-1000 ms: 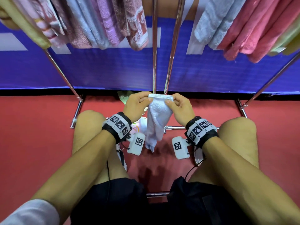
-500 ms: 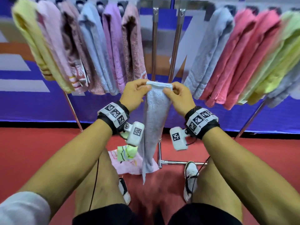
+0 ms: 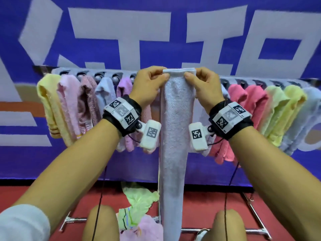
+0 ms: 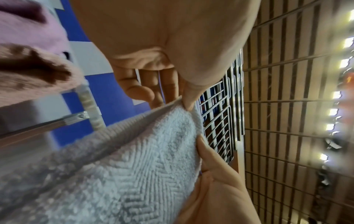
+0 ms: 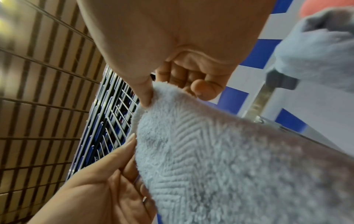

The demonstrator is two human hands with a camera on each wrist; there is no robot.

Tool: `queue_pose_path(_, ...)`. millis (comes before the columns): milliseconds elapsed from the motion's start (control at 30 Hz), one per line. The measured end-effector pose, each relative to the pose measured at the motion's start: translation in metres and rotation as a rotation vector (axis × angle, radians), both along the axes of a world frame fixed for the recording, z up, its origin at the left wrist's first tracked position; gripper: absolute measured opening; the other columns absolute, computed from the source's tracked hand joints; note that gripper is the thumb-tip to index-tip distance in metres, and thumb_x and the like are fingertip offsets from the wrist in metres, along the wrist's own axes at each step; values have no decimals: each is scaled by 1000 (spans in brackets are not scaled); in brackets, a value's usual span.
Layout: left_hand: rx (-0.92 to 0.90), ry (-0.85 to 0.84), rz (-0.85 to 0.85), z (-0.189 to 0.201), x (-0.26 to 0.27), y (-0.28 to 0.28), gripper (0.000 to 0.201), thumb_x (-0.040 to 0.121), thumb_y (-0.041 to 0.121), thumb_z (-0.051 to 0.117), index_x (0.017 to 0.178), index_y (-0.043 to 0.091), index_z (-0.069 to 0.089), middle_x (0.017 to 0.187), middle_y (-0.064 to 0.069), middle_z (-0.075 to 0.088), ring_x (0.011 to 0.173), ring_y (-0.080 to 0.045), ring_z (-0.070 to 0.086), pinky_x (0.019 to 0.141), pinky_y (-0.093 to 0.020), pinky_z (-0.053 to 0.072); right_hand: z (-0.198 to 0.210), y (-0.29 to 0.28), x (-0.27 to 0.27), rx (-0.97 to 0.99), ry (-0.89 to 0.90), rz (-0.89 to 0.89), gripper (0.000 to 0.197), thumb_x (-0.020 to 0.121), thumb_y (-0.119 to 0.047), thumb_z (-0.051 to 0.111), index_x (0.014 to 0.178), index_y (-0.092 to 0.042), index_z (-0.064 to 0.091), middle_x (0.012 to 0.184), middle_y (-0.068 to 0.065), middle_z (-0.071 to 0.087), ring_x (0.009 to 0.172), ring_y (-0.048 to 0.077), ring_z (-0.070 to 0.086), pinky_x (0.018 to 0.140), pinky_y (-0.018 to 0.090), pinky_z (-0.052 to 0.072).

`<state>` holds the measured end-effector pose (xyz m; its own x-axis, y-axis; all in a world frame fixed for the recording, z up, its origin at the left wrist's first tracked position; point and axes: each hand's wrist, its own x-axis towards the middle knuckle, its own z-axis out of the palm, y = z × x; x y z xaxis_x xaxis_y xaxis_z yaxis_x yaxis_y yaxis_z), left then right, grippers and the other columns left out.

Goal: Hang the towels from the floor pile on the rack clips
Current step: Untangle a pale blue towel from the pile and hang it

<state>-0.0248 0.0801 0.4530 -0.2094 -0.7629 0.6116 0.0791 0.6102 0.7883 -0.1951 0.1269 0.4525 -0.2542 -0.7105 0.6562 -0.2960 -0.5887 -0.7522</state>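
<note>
A pale lilac towel point(image 3: 175, 129) hangs long and narrow in front of me, held up at the height of the rack's top bar point(image 3: 83, 71). My left hand point(image 3: 151, 84) pinches its top left corner and my right hand point(image 3: 201, 84) pinches the top right corner. The left wrist view shows the towel point(image 4: 134, 159) pinched by the thumb at its upper edge. In the right wrist view the towel point(image 5: 220, 151) is likewise pinched at its corner. The rack's clips point(image 3: 98, 77) sit in a row along the bar, and the ones behind my hands are hidden. The floor pile point(image 3: 139, 211) lies below.
Hung towels fill the rack on both sides: yellow, pink and lilac ones point(image 3: 69, 108) on the left, pink, green and pale blue ones point(image 3: 271, 112) on the right. A blue banner point(image 3: 156, 32) stands behind. The rack's chrome feet point(image 3: 255, 213) rest on the red floor by my knees.
Both hands have lifted the lilac towel from low near the floor up to the rack's top bar. The view has risen with them, from squatting height to level with the bar.
</note>
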Motion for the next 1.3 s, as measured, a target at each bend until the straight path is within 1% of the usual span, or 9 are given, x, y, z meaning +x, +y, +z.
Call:
queue_pose_path(167,22,35,-56,6,-16,-17,14,94,0,58,102,9,66,86,-1,68,71,-5,65,65,-21,52,7,-18,-1,85,12,76,23,81,-33,70,90,-11,69,90,0,69,84,18,65,81,33,53)
queue_pose_path(300,14,36,-93,-16,-21,-25,22,94,-1,58,98,18,68,90,3,71,82,-9,67,75,-27,55,-17,-22,3,123,145,237,29,93,-19,62,122,-19,67,122,1,69,119,16,61,105,35,46)
queue_pose_path(433,48,135,-79,-26,-23,-25,15,94,-1,58,105,6,66,84,7,71,75,1,66,65,-15,51,-21,-24,10,69,107,194,25,94,-9,62,115,-21,67,106,-9,71,99,-1,65,91,20,50)
queue_pose_path(533,104,287,-53,-33,-26,-19,34,89,10,66,120,1,56,88,6,68,75,2,67,69,-17,51,-19,-30,12,72,150,154,23,93,-16,65,115,-15,71,110,-3,73,103,5,67,91,21,51)
queue_pose_path(633,122,256,-101,-43,-36,-15,72,67,39,77,127,15,44,102,-7,69,91,-18,69,82,-33,56,-20,-35,4,67,153,71,23,90,-15,68,112,-10,73,106,2,74,101,12,68,90,28,54)
queue_pose_path(733,121,114,-62,-60,-47,-21,87,58,40,86,129,22,38,119,-14,62,104,-27,67,87,-37,57,-19,-37,-8,52,118,9,23,87,-15,71,108,-7,74,100,7,75,91,15,70,84,34,57)
queue_pose_path(933,320,-194,-234,-108,-53,-34,34,72,14,86,102,6,72,100,-9,76,90,-20,73,82,-38,57,9,-25,-24,0,54,-91,18,88,-18,72,106,-14,73,98,-2,73,88,3,69,78,18,53)
queue_pose_path(1133,426,-325,-362,-128,-57,-29,12,84,9,75,94,4,73,89,-5,73,74,-11,67,72,-26,55,24,-21,-64,2,-10,-288,20,83,-24,76,100,-15,74,91,-4,73,81,4,69,74,20,56)
queue_pose_path(1300,493,-189,-367,-116,-52,-33,37,90,23,68,91,-14,65,79,-13,71,68,-21,63,59,-26,52,3,-4,-120,196,-31,-704,27,76,-35,75,90,-11,73,86,6,71,77,19,64,70,23,51)
